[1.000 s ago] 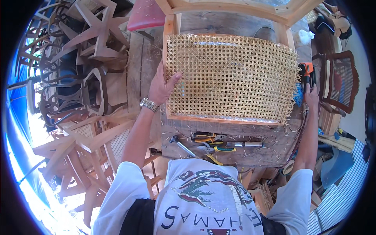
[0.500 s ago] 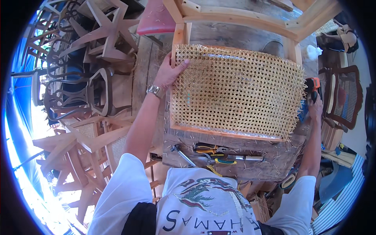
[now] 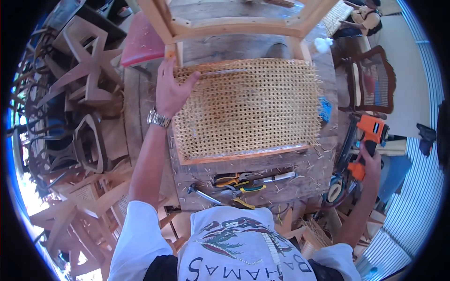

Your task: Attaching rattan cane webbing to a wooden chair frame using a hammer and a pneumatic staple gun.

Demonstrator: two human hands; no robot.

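A wooden chair frame lies on the workbench, a sheet of woven cane webbing spread across its near panel. The sheet's frayed strands stick out past the right side. My left hand, with a metal watch at the wrist, grips the panel's far left corner, its thumb over the cane. Off the bench's right edge, my right hand is wrapped around the handle of an orange and black staple gun. The gun is apart from the chair frame.
Pliers, a hammer and cutters lie on the near workbench among cane scraps. A red padded seat is at far left. Chair frames crowd the left; a dark cane-backed chair stands right. Another person is at far right.
My right hand has drawn the staple gun nearer and into fuller view. The left hand still holds the frame's corner. The whole view has shifted, moving the chair frame left in the picture.
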